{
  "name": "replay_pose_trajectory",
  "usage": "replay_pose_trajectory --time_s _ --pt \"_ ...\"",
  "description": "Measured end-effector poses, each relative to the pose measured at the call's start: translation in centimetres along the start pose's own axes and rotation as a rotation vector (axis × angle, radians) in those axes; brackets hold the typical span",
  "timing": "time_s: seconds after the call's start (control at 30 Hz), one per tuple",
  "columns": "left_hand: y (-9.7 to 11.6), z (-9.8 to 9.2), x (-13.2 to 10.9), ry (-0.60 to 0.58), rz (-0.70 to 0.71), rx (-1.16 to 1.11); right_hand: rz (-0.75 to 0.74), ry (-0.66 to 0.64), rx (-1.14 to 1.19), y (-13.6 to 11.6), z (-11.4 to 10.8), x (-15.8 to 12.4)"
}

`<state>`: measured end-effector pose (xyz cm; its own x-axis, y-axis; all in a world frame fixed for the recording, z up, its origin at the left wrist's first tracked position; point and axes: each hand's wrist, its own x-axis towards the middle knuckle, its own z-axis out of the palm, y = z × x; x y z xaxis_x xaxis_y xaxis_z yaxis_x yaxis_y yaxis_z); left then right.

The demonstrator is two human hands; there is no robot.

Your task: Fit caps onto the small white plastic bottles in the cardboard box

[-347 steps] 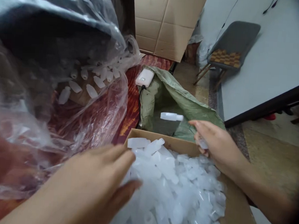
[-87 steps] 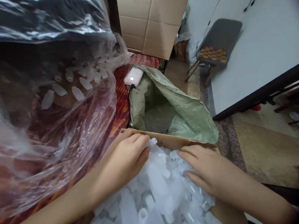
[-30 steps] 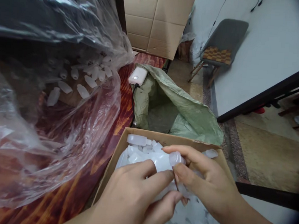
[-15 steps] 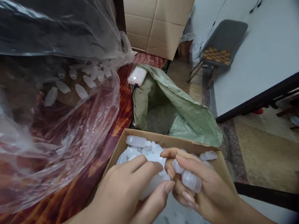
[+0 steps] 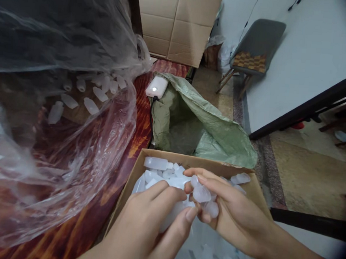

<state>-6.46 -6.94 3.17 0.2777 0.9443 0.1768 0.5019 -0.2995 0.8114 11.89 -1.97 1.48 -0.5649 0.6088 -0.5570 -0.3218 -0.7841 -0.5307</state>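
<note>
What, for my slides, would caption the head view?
Right hand holding translucent bottles, left hand close by, above a cardboard box.

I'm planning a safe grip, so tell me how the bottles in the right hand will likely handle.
The bottles look like translucent plastic, so they are probably light for their size. Their smooth sheen suggests they could slip against one another in the right hand. Their rounded surfaces may let one roll if set down.

Two bare hands (image 5: 149,218), bare slim forearms (image 5: 295,247), slender fingers (image 5: 170,196), short rounded thumbnail (image 5: 191,214)
</note>
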Motion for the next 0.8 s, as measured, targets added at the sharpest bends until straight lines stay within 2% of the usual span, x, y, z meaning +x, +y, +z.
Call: replay_pose_trajectory --time_s 0.13,0.27,0.33,0.4,0.47,0.53,0.6,0.67,0.73,0.8 --pt "0.0 0.1 -0.1 0.010 0.007 0.050 -0.080 -0.050 -0.109 0.5 -0.2 -0.3" --pt "-0.3 0.8 -0.3 0.019 -0.005 0.109 -0.240 0.050 -0.300 1.0 0.3 -0.7" --pt "-0.4 1.1 -0.4 0.015 -0.027 0.057 -0.408 0.139 -0.554 1.2 0.5 -0.9" --pt "-0.3 1.1 -0.4 0.012 -0.032 -0.028 -0.654 0.179 -0.853 1.2 0.7 -1.1" --pt "0.2 0.9 -0.4 0.007 -0.075 -0.106 -0.916 0.117 -1.092 1.2 0.7 -1.4" --pt "0.7 0.6 -0.3 -0.007 -0.185 -0.179 -1.108 -0.014 -1.249 1.2 0.4 -1.8" --pt "0.9 0.4 -0.2 -0.035 -0.288 -0.247 -1.162 -0.103 -1.360 1.3 0.1 -2.1" --pt "0.9 0.4 -0.3 -0.048 -0.290 -0.260 -1.152 -0.097 -1.412 1.4 -0.1 -2.3" --pt "0.6 0.4 -0.5 -0.034 -0.184 -0.181 -1.112 0.007 -1.457 1.4 0.1 -2.3" --pt "0.2 0.6 -0.6 0.008 -0.021 -0.029 -1.019 0.098 -1.501 1.2 0.4 -2.3"
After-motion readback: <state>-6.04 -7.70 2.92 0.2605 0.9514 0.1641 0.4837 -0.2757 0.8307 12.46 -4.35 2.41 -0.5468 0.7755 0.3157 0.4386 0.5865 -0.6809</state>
